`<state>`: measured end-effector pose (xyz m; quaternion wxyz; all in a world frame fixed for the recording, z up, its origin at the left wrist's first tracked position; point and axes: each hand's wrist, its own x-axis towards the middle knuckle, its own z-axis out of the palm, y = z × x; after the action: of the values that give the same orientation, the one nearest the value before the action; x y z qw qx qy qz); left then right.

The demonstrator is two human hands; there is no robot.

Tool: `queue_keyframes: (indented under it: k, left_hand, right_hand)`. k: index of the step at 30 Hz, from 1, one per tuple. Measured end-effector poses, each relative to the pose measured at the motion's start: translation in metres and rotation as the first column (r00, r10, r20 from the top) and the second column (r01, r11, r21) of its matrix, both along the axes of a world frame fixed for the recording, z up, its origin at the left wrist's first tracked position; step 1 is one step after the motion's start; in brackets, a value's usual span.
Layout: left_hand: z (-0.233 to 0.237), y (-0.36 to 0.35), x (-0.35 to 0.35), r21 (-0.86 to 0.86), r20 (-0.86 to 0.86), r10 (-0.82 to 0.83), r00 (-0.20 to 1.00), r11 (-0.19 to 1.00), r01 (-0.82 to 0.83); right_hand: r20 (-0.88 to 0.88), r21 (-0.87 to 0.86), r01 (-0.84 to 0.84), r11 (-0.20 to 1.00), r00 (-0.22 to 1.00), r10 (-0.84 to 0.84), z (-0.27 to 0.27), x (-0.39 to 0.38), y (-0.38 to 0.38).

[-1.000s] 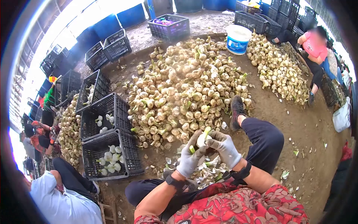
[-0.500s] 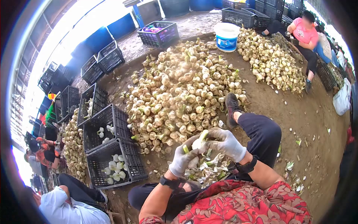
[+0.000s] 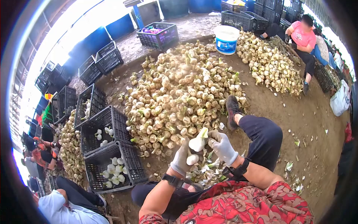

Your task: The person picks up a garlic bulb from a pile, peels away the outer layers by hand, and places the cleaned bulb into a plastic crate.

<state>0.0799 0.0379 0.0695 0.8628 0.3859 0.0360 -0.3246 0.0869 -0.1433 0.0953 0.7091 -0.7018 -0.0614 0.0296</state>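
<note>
My left hand (image 3: 181, 158), in a pale work glove, is closed around white garlic. One peeled garlic bulb (image 3: 192, 159) sits low against its fingers. A second garlic bulb (image 3: 197, 144), clean and with a short greenish stem, is between both hands. My right hand (image 3: 223, 148), also gloved, pinches at that bulb's stem side, its fingertips partly hidden. Below them lies a heap of stripped garlic skins and stalks (image 3: 204, 172). In front spreads a big pile of unpeeled garlic (image 3: 171, 100).
At left, a black crate (image 3: 128, 164) holds several peeled bulbs, with another crate (image 3: 121, 128) behind it. A white-and-blue bucket (image 3: 226, 40) stands beyond the pile. A person in pink (image 3: 304, 35) sits by another garlic pile (image 3: 272, 67); a person in light blue (image 3: 71, 209) sits at lower left.
The upper bulb has turned and now shows more of its white side between my hands. The lower bulb has come into clearer view as my left hand shifted.
</note>
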Motion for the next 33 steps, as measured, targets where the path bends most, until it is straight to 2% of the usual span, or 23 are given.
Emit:
queue_keyframes:
  k: [2,3,6,7,8,10,11,12,13,14,15,16,17,18,20,21,22,23,24,26,27,30,33]
  left_hand:
    - [0.009,0.000,0.005,0.213,0.151,0.023,0.988,0.975,-0.055]
    - [0.016,0.003,0.003,0.340,0.265,-0.016,0.964,0.937,-0.077]
    - [0.008,0.010,0.005,0.446,0.303,-0.001,0.953,0.884,-0.141]
    - [0.002,0.011,0.006,0.376,0.260,0.049,0.964,0.915,-0.148]
    - [-0.004,0.010,0.005,0.381,0.260,0.052,0.964,0.912,-0.152]
    - [-0.012,0.002,0.001,0.324,0.368,0.262,0.892,0.863,-0.387]
    - [0.001,-0.005,-0.008,0.270,0.389,0.309,0.868,0.862,-0.428]
    - [-0.018,-0.011,-0.007,0.378,0.562,0.282,0.778,0.748,-0.545]
    - [-0.011,-0.013,-0.011,0.364,0.515,0.313,0.798,0.763,-0.534]
    - [-0.003,-0.014,-0.014,0.349,0.465,0.342,0.817,0.777,-0.524]
    - [0.000,-0.011,-0.012,0.286,0.340,0.340,0.877,0.850,-0.441]
    - [0.003,-0.004,-0.009,0.207,0.213,0.317,0.924,0.910,-0.360]
    - [0.000,0.006,-0.006,-0.051,0.108,0.229,0.967,0.973,-0.225]
    - [0.000,0.009,-0.006,-0.025,0.128,0.198,0.972,0.980,-0.197]
    - [0.006,-0.002,-0.004,0.191,0.179,0.285,0.941,0.929,-0.318]
    - [0.009,-0.006,-0.007,0.336,0.267,0.305,0.914,0.860,-0.385]
    - [0.012,-0.020,-0.011,0.298,0.466,0.363,0.806,0.794,-0.530]
    - [-0.010,-0.017,-0.009,0.311,0.539,0.344,0.769,0.767,-0.561]
    - [-0.031,-0.011,-0.007,0.317,0.609,0.321,0.725,0.740,-0.594]
    - [-0.005,0.008,-0.006,0.258,0.346,0.230,0.909,0.909,-0.328]
    - [0.002,0.012,-0.009,0.234,0.324,0.189,0.927,0.933,-0.272]
    - [0.002,0.009,-0.013,0.187,0.255,0.151,0.955,0.962,-0.201]
    - [0.000,0.002,-0.014,0.154,0.300,0.221,0.928,0.949,-0.276]
  right_hand:
    - [-0.333,0.266,-0.021,0.964,0.936,0.112,0.010,0.000,0.001]
    - [-0.364,0.299,0.008,0.954,0.925,0.107,0.015,0.000,0.004]
    - [-0.284,0.277,-0.054,0.959,0.949,0.136,0.001,0.006,0.009]
    - [-0.346,0.260,-0.015,0.966,0.932,0.108,0.001,0.006,0.010]
    - [-0.346,0.265,-0.019,0.964,0.931,0.114,0.003,0.006,0.012]
    - [-0.428,0.281,0.073,0.957,0.902,0.057,0.005,0.007,0.016]
    - [-0.359,0.219,0.094,0.971,0.933,-0.009,0.000,0.008,0.018]
    - [-0.359,0.224,0.093,0.970,0.933,-0.007,-0.002,0.007,0.020]
    - [-0.121,0.070,0.093,0.993,0.989,-0.084,-0.004,0.007,0.021]
    - [0.131,-0.080,0.131,0.988,0.984,-0.119,-0.005,0.006,0.021]
    - [0.099,0.005,0.098,0.995,0.990,-0.098,-0.005,0.008,0.020]
    - [0.096,0.009,0.099,0.995,0.990,-0.099,-0.002,0.010,0.019]
    - [-0.204,0.173,0.046,0.984,0.979,-0.010,0.003,0.010,0.017]
    - [-0.467,0.341,0.046,0.939,0.875,0.126,0.005,0.009,0.016]
    - [-0.489,0.301,0.052,0.952,0.866,0.107,-0.002,0.009,0.018]
    - [-0.301,0.079,0.064,0.995,0.953,-0.037,-0.008,0.006,0.022]
    - [-0.076,-0.140,0.126,0.982,0.988,-0.138,-0.016,0.003,0.026]
    - [0.236,-0.267,0.206,0.941,0.961,-0.144,-0.025,0.001,0.029]
    - [0.229,-0.254,0.213,0.944,0.961,-0.155,-0.032,0.001,0.029]
    - [-0.166,0.058,0.024,0.998,0.986,-0.014,-0.027,0.003,0.029]
    - [-0.473,0.361,0.009,0.933,0.864,0.174,-0.015,0.006,0.019]
    - [-0.541,0.550,0.110,0.828,0.802,0.253,-0.017,0.004,0.020]
    - [-0.530,0.526,0.125,0.841,0.822,0.209,-0.012,0.004,0.020]
